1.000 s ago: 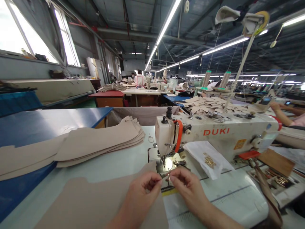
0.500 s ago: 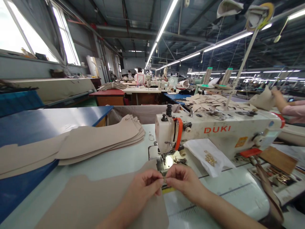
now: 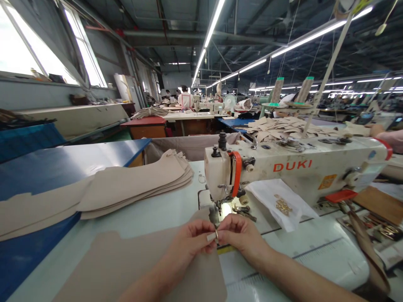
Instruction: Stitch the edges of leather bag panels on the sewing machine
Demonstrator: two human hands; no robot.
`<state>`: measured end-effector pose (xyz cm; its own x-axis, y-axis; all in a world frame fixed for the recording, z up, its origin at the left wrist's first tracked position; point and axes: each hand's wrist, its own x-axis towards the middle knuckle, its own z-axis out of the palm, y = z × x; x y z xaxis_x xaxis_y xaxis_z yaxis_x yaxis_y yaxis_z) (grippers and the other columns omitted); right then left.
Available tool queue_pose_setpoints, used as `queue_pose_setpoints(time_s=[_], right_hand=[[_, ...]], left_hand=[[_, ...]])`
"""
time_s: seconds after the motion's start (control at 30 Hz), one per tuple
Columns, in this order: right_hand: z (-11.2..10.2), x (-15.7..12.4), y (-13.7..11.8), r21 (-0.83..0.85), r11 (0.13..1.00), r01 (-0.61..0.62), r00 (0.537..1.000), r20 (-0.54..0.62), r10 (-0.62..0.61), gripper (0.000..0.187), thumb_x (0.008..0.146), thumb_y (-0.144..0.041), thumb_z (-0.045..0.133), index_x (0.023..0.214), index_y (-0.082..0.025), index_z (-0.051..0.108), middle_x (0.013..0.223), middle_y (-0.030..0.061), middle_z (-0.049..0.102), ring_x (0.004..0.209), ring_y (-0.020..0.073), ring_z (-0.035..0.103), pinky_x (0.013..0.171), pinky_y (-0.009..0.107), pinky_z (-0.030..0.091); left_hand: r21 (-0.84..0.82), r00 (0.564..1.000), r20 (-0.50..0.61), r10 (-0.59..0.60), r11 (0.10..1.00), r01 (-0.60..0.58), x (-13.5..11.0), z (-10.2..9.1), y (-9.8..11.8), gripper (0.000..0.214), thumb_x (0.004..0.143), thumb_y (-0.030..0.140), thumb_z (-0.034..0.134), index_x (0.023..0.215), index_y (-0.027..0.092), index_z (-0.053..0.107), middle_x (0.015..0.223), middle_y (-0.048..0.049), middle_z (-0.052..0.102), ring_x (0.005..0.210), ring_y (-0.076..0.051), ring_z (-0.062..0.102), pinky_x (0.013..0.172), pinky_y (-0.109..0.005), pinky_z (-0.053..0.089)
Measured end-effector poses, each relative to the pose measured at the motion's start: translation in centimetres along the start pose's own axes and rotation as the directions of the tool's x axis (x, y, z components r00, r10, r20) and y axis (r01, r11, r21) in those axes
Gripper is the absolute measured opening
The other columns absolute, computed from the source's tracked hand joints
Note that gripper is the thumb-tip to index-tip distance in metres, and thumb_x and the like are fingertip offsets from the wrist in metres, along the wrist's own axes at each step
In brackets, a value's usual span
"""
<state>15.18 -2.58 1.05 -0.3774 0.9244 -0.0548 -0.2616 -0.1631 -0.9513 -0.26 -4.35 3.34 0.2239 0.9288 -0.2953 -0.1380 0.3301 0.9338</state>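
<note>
My left hand (image 3: 192,239) pinches a short pale strip (image 3: 211,237) between thumb and fingers. My right hand (image 3: 241,235) is closed in a pinch on a small gold-coloured metal ring (image 3: 216,235), and the strip's end meets the ring between both hands. Just beyond the fingertips is the needle area of the white sewing machine (image 3: 292,165), its lamp lit. A large beige panel (image 3: 141,256) lies on the pale table under my left forearm. Whether the strip passes through the ring is hidden by my fingers.
At left lies a stack of beige panels (image 3: 132,184). A white bag (image 3: 267,193) carries several gold metal pieces (image 3: 283,206) right of the needle. Beige cut pieces (image 3: 280,126) pile behind the machine. Beyond the machine's right end shows a co-worker's sleeve (image 3: 390,140).
The pale strip and gold ring now show more plainly between my fingers. My hands stay almost in place while the view shifts slightly. The co-worker's arm at right has lowered a beige piece.
</note>
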Motion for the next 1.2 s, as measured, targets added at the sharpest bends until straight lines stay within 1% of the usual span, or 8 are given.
queue_pose_setpoints(time_s=[0.2, 0.3, 0.47, 0.57, 0.63, 0.73, 1.0, 1.2], right_hand=[[-0.2, -0.2, 0.0, -0.062, 0.997, 0.036, 0.999, 0.026, -0.035, 0.036, 0.059, -0.045, 0.077, 0.066, -0.016, 0.057, 0.063, -0.0006, 0.063, 0.060, 0.0135, 0.060, 0.062, 0.026, 0.047], [0.1, -0.8, -0.1, -0.109, 0.989, 0.098, 0.995, 0.039, -0.095, 0.027, 0.069, -0.041, 0.070, 0.074, -0.017, 0.058, 0.066, -0.0015, 0.061, 0.062, 0.0123, 0.057, 0.062, 0.025, 0.044], [0.4, -1.7, -0.4, -0.424, 0.872, 0.242, 0.969, 0.070, -0.235, 0.018, 0.069, -0.021, 0.069, 0.081, -0.018, 0.057, 0.075, -0.0021, 0.055, 0.070, 0.0119, 0.050, 0.065, 0.023, 0.041], [0.2, -1.8, -0.4, -0.504, 0.817, 0.279, 0.957, 0.075, -0.280, 0.012, 0.070, -0.018, 0.066, 0.077, -0.018, 0.056, 0.074, -0.0014, 0.055, 0.070, 0.0126, 0.051, 0.065, 0.023, 0.041], [0.1, -1.7, -0.4, -0.527, 0.791, 0.311, 0.946, 0.089, -0.312, 0.004, 0.075, -0.019, 0.061, 0.074, -0.018, 0.057, 0.073, -0.0003, 0.057, 0.071, 0.0128, 0.052, 0.065, 0.023, 0.041], [-0.1, -1.7, -0.4, -0.535, 0.778, 0.330, 0.937, 0.086, -0.339, 0.008, 0.079, -0.018, 0.055, 0.072, -0.018, 0.059, 0.072, 0.0005, 0.058, 0.070, 0.0128, 0.053, 0.065, 0.022, 0.042], [0.0, -1.2, 0.7, -0.530, 0.808, 0.258, 0.945, -0.036, -0.326, 0.008, 0.076, -0.019, 0.056, 0.068, -0.017, 0.059, 0.069, 0.0008, 0.062, 0.064, 0.0122, 0.054, 0.062, 0.023, 0.043], [0.0, -1.2, 0.6, -0.529, 0.806, 0.264, 0.943, -0.036, -0.332, 0.008, 0.074, -0.017, 0.056, 0.067, -0.017, 0.057, 0.069, 0.0005, 0.062, 0.064, 0.0116, 0.054, 0.061, 0.022, 0.043]], left_hand=[[0.160, 0.999, 0.022, 0.043, 0.986, -0.046, 0.2, 0.0, 0.6, 0.017, 0.059, 0.026, 0.067, 0.065, 0.016, 0.055, 0.057, 0.0023, 0.058, 0.054, -0.010, 0.049, 0.055, -0.022, 0.035], [0.209, 0.997, 0.008, 0.082, 0.974, -0.082, 0.5, -0.2, 0.1, 0.011, 0.058, 0.022, 0.062, 0.062, 0.016, 0.053, 0.055, 0.0031, 0.055, 0.054, -0.011, 0.049, 0.055, -0.022, 0.035], [0.387, 0.981, -0.062, 0.184, 0.910, -0.146, 0.5, -0.6, -0.6, 0.005, 0.057, 0.018, 0.055, 0.062, 0.016, 0.054, 0.060, 0.0032, 0.053, 0.058, -0.012, 0.049, 0.056, -0.023, 0.036], [0.425, 0.980, -0.062, 0.187, 0.894, -0.144, 0.4, -0.6, -0.6, 0.004, 0.058, 0.018, 0.055, 0.062, 0.017, 0.054, 0.059, 0.0033, 0.052, 0.058, -0.013, 0.049, 0.055, -0.023, 0.035], [0.423, 0.981, -0.067, 0.184, 0.896, -0.140, 0.3, -0.6, -0.6, 0.005, 0.059, 0.019, 0.057, 0.063, 0.017, 0.054, 0.060, 0.0036, 0.052, 0.058, -0.012, 0.048, 0.054, -0.022, 0.035], [0.384, 0.981, -0.074, 0.179, 0.913, -0.137, 0.3, -0.6, -0.5, 0.010, 0.059, 0.022, 0.061, 0.063, 0.016, 0.054, 0.061, 0.0033, 0.053, 0.057, -0.011, 0.047, 0.054, -0.022, 0.035], [0.164, 0.984, -0.119, 0.130, 0.980, -0.110, 0.1, 0.0, 0.1, 0.020, 0.051, 0.022, 0.069, 0.053, 0.017, 0.049, 0.071, 0.0007, 0.059, 0.061, -0.012, 0.053, 0.062, -0.025, 0.043], [0.210, 0.979, -0.098, 0.179, 0.965, -0.155, 0.1, 0.0, -0.3, 0.021, 0.057, 0.027, 0.072, 0.067, 0.017, 0.056, 0.065, 0.0015, 0.059, 0.062, -0.012, 0.055, 0.061, -0.023, 0.044]])
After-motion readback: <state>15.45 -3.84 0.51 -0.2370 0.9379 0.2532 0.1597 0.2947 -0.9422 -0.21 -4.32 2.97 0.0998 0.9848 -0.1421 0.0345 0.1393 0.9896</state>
